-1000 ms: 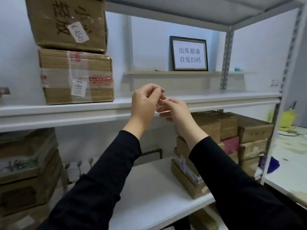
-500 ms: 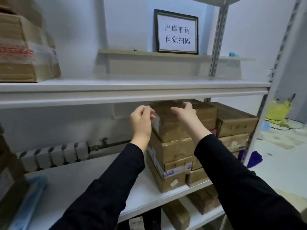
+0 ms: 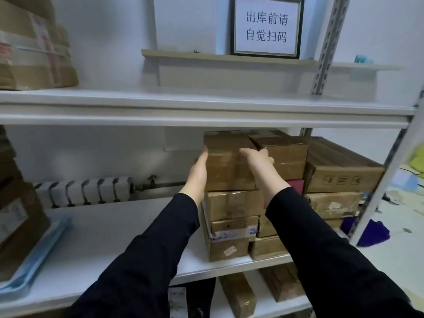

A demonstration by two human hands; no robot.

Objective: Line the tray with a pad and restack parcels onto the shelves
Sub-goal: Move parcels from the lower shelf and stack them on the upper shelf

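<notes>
A stack of brown cardboard parcels stands on the white middle shelf [image 3: 114, 237]. My left hand [image 3: 198, 173] presses flat against the left side of the top parcel [image 3: 229, 171], fingers straight. On the parcel's right edge sits my right hand [image 3: 257, 157], its fingers curled into the gap beside the neighbouring parcel [image 3: 286, 157]. Two more taped parcels [image 3: 231, 205] lie under the top one. A blue pad [image 3: 34, 260] lies at the shelf's left end, partly under a box [image 3: 18, 221].
The upper shelf [image 3: 206, 111] hangs just above the stack and carries taped boxes [image 3: 34, 53] at the left. More parcels [image 3: 344, 177] fill the right end. A framed sign [image 3: 266, 26] stands on a ledge behind. Further boxes [image 3: 241, 297] lie on the shelf below.
My hands dropped from in front of the upper shelf to the stack on the middle shelf and closed in on both sides of the top parcel. The view moved down and closer.
</notes>
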